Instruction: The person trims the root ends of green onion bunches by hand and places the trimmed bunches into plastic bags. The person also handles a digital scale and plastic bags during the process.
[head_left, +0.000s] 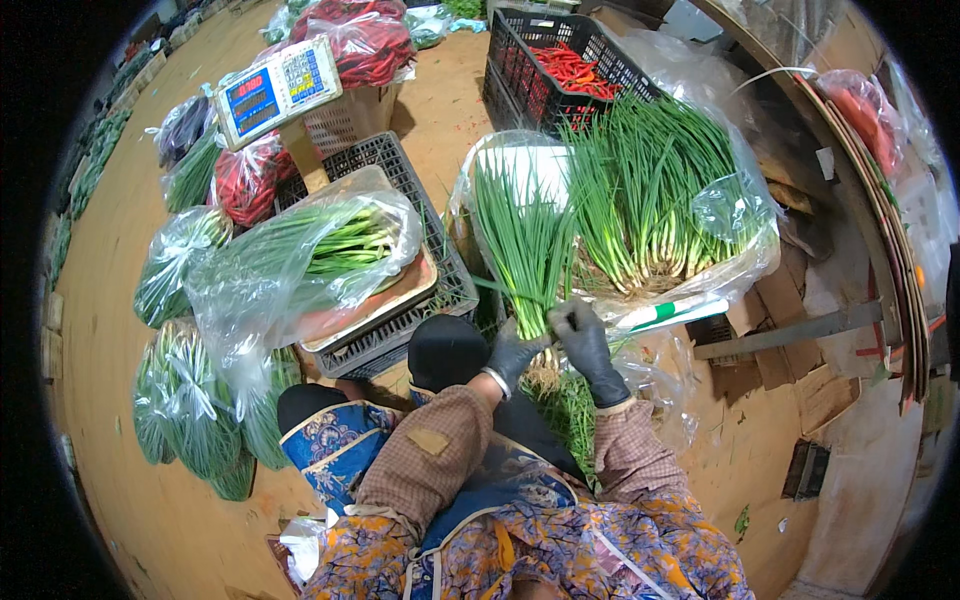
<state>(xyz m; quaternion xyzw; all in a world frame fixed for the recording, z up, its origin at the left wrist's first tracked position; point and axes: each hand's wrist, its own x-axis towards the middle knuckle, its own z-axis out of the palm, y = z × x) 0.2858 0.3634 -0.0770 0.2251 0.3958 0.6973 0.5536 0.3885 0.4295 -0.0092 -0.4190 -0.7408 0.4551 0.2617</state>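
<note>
My left hand (516, 354), in a dark grey glove, grips a bunch of green onions (523, 247) near its white root ends. The bunch stands with its leaves pointing away from me. My right hand (579, 330), gloved alike, is at the right side of the bunch with bent fingers; whether it pinches a leaf or root there I cannot tell. Beyond and to the right, a larger pile of green onions (660, 195) lies on plastic sheeting. At the left, a clear plastic bag (300, 262) of green stalks rests on the pan of a digital scale (277, 90).
Filled bags of greens (187, 405) stand on the floor at the left. A black crate (517, 45) of red chillies is at the far side, near bags of red chillies (364, 45). Loose greens (566, 420) lie between my knees. Flattened cardboard (900, 262) stands at the right.
</note>
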